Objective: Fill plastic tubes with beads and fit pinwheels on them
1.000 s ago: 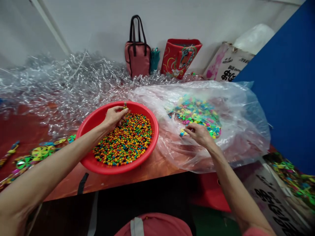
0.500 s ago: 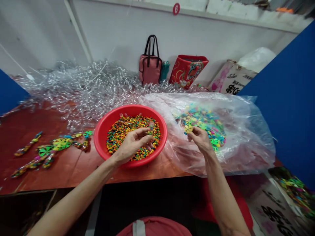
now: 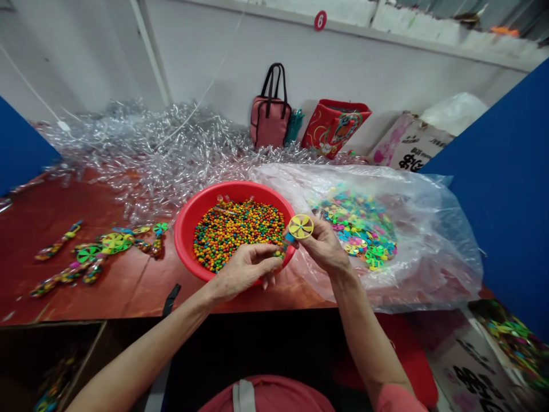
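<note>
Working at our red-topped table (image 3: pixel 98 300), both hands raised together

The clear plastic bag (image 3: pixel 433 274) of pinwheels (image 3: pixel 355 226) and the red basin (image 3: pixel 183 234) of coloured beads (image 3: pixel 238 234) lie side by side, both within our reach. Our right hand (image 3: pixel 326 249) pinches a yellow pinwheel (image 3: pixel 301 226) above the basin's rim; our left hand (image 3: pixel 244 269) presses its fingertips together, what they hold too small to tell.

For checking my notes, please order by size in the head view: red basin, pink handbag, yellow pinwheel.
1. Red basin
2. Pink handbag
3. Yellow pinwheel

The pinwheel is much nearer the camera than the handbag, so that ranking is unsure.
</note>
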A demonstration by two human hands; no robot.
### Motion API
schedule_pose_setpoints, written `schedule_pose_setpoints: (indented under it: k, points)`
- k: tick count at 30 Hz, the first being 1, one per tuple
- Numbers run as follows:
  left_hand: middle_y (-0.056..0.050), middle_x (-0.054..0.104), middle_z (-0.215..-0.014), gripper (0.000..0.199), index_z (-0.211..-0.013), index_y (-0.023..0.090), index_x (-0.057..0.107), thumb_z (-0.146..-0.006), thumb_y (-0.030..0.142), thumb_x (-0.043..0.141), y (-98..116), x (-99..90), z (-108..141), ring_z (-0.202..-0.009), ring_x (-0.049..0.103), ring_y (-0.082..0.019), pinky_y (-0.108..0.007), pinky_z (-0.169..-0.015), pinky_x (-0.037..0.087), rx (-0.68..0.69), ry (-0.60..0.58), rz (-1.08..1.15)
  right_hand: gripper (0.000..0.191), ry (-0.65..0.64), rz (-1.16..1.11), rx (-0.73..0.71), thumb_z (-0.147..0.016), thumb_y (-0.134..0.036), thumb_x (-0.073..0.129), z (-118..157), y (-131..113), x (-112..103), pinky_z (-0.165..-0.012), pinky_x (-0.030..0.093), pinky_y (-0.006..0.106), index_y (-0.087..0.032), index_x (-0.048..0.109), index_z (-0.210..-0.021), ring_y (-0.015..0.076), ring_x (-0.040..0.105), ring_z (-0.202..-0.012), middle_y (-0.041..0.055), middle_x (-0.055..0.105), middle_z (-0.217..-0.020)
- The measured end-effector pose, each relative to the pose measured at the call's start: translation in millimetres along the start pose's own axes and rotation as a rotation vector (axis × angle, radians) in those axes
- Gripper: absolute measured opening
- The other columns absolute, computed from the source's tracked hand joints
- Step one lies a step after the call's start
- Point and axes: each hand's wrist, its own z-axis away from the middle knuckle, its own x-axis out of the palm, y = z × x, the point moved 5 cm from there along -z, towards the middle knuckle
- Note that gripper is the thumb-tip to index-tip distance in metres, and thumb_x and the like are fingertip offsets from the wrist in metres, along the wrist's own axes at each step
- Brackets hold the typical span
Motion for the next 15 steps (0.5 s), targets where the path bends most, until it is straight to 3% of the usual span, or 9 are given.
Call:
schedule_pose_setpoints:
  k: [3,7,9,13,15]
  points:
    - [-0.001,0.068,-0.067,0.045,-0.119,0.015,0.077,-0.090,0.050,0.073,-4.3,-6.8,-2.2,-0.055,0.058,-0.012,-0.024,-0.054,0.047,0.019,0.067,-0.115,0.035,-0.030,0.043,-0.048,-0.088,-0.053,0.082,-2.0,-4.0,4.7,-0.064,0.051,0.025,-0.020,0.072,-0.094,0.0121,0.057,-0.067,0.0005,0.067,-0.081]
    - [-0.007,0.078,-0.094,0.036,-0.111,0.017,0.078,-0.087,0.043,0.078,1.6,-19.6,-7.8,-0.072,0.066,-0.016,-0.026,-0.065,0.051,0.156,0.279,-0.253,0.032,0.021,0.102,-0.143,-0.091,-0.052,0.079,-9.2,-4.5,8.9,-0.067,0.052,0.025,-0.021,0.074,-0.094,0.0131,0.060,-0.073,0.0010,0.067,-0.085]
    - [-0.005,0.077,-0.088,0.038,-0.114,0.018,0.076,-0.085,0.043,0.078,1.8,-23.1,-10.5,-0.067,0.065,-0.015,-0.025,-0.061,0.050,0.113,0.251,-0.212,0.034,-0.026,0.136,-0.133,-0.095,-0.056,0.072,-11.7,-2.9,8.3,-0.068,0.054,0.027,-0.021,0.076,-0.096,0.0147,0.062,-0.074,0.0029,0.070,-0.087]
    - [0.001,0.065,-0.059,0.043,-0.117,0.017,0.073,-0.086,0.046,0.077,-0.7,-25.8,-9.6,-0.049,0.057,-0.014,-0.025,-0.050,0.044,-0.059,0.068,-0.121,0.038,-0.199,0.186,-0.152,-0.099,-0.056,0.066,-11.9,-0.5,4.4,-0.070,0.056,0.031,-0.021,0.080,-0.094,0.0183,0.066,-0.080,0.0075,0.074,-0.094]
    - [0.001,0.063,-0.058,0.039,-0.110,0.016,0.073,-0.086,0.047,0.075,-0.6,-26.4,-8.7,-0.049,0.056,-0.014,-0.025,-0.050,0.043,-0.066,0.043,-0.127,0.039,-0.193,0.202,-0.201,-0.098,-0.057,0.067,-11.4,3.4,5.1,-0.072,0.056,0.032,-0.021,0.080,-0.090,0.0188,0.066,-0.080,0.0075,0.074,-0.091]
